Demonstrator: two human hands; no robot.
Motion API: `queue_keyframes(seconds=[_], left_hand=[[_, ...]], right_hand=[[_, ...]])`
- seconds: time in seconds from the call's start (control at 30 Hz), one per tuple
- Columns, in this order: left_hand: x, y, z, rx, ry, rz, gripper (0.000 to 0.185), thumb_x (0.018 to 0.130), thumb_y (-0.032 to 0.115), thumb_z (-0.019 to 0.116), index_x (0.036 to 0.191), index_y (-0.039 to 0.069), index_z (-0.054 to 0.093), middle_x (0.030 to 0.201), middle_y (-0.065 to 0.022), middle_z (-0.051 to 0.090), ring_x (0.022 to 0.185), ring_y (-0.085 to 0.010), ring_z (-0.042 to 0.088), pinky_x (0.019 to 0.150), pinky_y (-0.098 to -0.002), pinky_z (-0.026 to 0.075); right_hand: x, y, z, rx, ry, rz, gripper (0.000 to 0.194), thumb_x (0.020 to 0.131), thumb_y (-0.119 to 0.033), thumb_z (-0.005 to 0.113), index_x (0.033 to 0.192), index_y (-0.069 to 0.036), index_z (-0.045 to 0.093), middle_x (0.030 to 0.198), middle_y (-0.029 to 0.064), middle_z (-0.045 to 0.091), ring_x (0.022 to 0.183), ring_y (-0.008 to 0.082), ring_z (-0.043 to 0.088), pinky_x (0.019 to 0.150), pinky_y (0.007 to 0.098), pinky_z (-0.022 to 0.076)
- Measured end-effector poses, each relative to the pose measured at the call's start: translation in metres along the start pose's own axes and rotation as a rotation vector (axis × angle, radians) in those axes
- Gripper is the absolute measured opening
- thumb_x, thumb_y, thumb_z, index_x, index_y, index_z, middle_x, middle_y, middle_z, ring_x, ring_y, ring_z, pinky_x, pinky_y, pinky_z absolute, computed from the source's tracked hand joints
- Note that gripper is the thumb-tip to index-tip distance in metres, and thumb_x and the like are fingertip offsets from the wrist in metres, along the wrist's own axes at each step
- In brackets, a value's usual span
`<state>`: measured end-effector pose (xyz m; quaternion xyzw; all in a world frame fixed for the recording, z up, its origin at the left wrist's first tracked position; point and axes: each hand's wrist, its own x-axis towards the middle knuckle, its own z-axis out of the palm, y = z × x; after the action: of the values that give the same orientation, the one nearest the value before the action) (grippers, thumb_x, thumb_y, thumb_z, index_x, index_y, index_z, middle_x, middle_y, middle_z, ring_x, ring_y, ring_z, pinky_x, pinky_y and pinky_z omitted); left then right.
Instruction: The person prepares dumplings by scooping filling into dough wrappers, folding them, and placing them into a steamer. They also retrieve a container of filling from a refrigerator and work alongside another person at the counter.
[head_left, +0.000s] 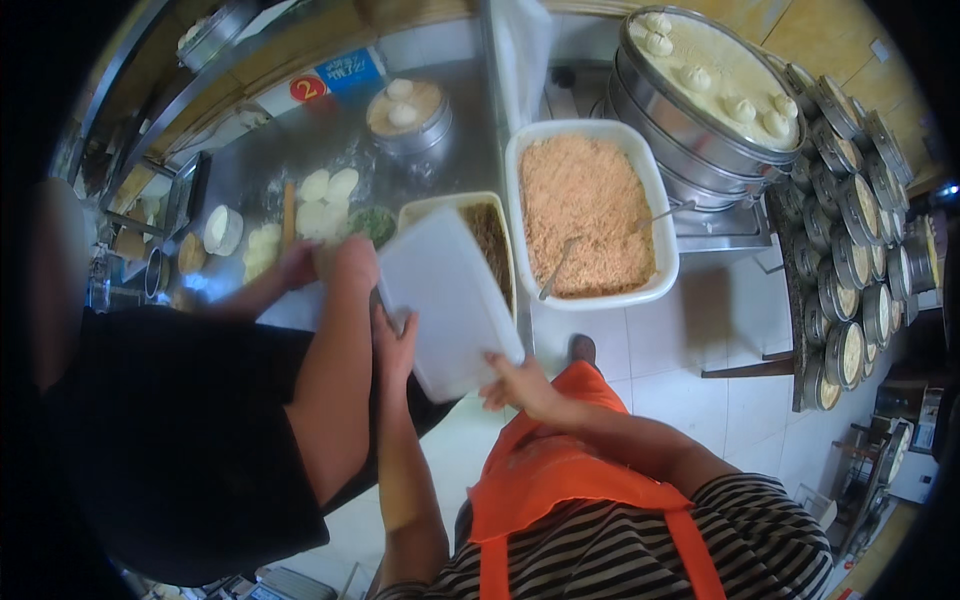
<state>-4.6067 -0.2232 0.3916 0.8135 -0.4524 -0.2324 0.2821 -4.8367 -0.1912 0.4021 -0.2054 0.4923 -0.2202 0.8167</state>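
A rectangular white translucent plastic lid or shallow tray (448, 304) hangs tilted in front of me, held in both hands. My left hand (394, 341) grips its left edge, thumb laid on the near face. At the lower right corner, the fingers of my right hand (521, 386) are closed on the rim. Behind the lid, and partly hidden by it, stands a cream tub (504, 262) of dark brown filling. Just right of that is a large white plastic tub (664, 281) heaped with pinkish minced filling (585, 202), with two metal utensils stuck in it.
A co-worker in black (187, 427) stands close at my left, hands over the steel worktable (337, 112) near dough wrappers (328, 187) and a rolling pin (288, 214). Large stacked steamers (637, 112) hold buns at the back right. Small steamers (847, 292) crowd a right-hand table.
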Motion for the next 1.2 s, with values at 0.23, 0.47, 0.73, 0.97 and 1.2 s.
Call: queue_keyframes(seconds=[0.23, 0.47, 0.73, 0.97, 1.2], left_hand=[[-0.055, -0.021, -0.01, -0.414, 0.003, -0.239, 0.061, 0.097, 0.033, 0.055, 0.143, -0.001, 0.035, 0.138, -0.0187, 0.048, 0.125, -0.0278, 0.05, 0.103, -0.0384, 0.037], [-0.087, 0.026, 0.014, -0.574, 0.22, -0.562, 0.059, 0.095, 0.033, 0.056, 0.141, 0.0, 0.041, 0.136, -0.0161, 0.051, 0.124, -0.025, 0.049, 0.103, -0.0359, 0.036], [-0.082, 0.095, 0.037, -0.037, 0.431, -0.47, 0.044, 0.088, 0.021, 0.066, 0.125, -0.001, 0.054, 0.113, -0.0174, 0.058, 0.104, -0.0284, 0.057, 0.089, -0.0372, 0.046], [0.003, 0.153, 0.013, -0.278, 0.292, -0.022, 0.014, 0.091, 0.01, 0.063, 0.096, -0.003, 0.066, 0.086, -0.0077, 0.068, 0.079, -0.0124, 0.061, 0.074, -0.0263, 0.047], [0.213, 0.126, 0.025, -0.637, 0.494, -0.019, 0.018, 0.093, 0.012, 0.061, 0.099, -0.005, 0.066, 0.091, -0.0081, 0.069, 0.08, -0.0131, 0.062, 0.072, -0.0265, 0.05]], right_hand=[[-0.06, -0.106, 0.004, -0.839, -0.222, -0.793, 0.029, 0.092, -0.025, 0.061, 0.098, 0.003, 0.066, 0.069, 0.0209, 0.065, 0.055, 0.0284, 0.065, 0.056, 0.037, 0.0531], [0.0, -0.285, -0.01, -1.07, -0.098, -1.23, 0.022, 0.094, -0.016, 0.056, 0.09, 0.005, 0.063, 0.068, 0.0186, 0.063, 0.062, 0.0264, 0.066, 0.056, 0.0366, 0.053], [0.24, -0.369, 0.029, -1.656, 0.293, -1.081, 0.065, 0.089, -0.027, 0.06, 0.141, 0.003, 0.035, 0.121, 0.0284, 0.052, 0.091, 0.0434, 0.064, 0.08, 0.0478, 0.0537], [0.243, -0.37, 0.001, -1.751, 0.203, -1.016, 0.071, 0.088, -0.035, 0.065, 0.144, -0.003, 0.036, 0.139, 0.0257, 0.043, 0.119, 0.0409, 0.053, 0.101, 0.0433, 0.0432], [0.095, -0.318, -0.134, -1.32, 0.219, -0.769, 0.033, 0.086, -0.016, 0.067, 0.114, 0.003, 0.065, 0.104, 0.0219, 0.067, 0.092, 0.0324, 0.068, 0.081, 0.0372, 0.0532]])
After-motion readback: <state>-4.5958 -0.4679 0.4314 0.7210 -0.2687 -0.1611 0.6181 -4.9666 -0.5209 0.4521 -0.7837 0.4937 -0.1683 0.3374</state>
